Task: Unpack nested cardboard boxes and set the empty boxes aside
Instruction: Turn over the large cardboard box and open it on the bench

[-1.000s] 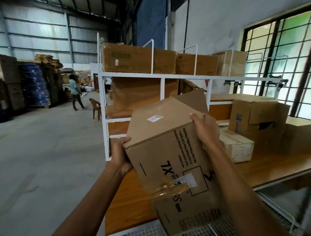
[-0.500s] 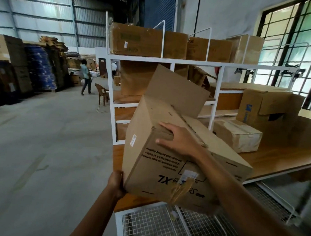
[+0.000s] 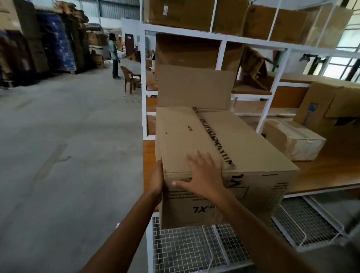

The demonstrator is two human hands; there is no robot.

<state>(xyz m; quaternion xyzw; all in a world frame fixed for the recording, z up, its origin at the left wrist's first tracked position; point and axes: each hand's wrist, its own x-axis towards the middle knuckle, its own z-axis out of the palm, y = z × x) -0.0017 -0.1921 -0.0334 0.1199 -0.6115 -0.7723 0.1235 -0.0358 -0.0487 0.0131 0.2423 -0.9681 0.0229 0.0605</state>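
Note:
A large brown cardboard box (image 3: 226, 151) printed "XL" lies on the wooden table (image 3: 327, 171) at its left end, its near end overhanging the edge. One flap (image 3: 195, 87) stands up at the far end. My left hand (image 3: 157, 177) presses flat against the box's left near corner. My right hand (image 3: 204, 177) lies on the near top edge with fingers spread straight and thumb down the front face.
A small pale taped box (image 3: 293, 140) and a bigger brown box (image 3: 334, 115) sit to the right on the table. White shelving (image 3: 219, 38) with more boxes rises behind. Wire mesh racks (image 3: 189, 251) lie below. A brown chair (image 3: 129, 77) and a person (image 3: 114, 53) are far left.
The box has turned from tilted in the air to level on the table. My right hand slid to the near top edge; my left hand moved up onto the left side.

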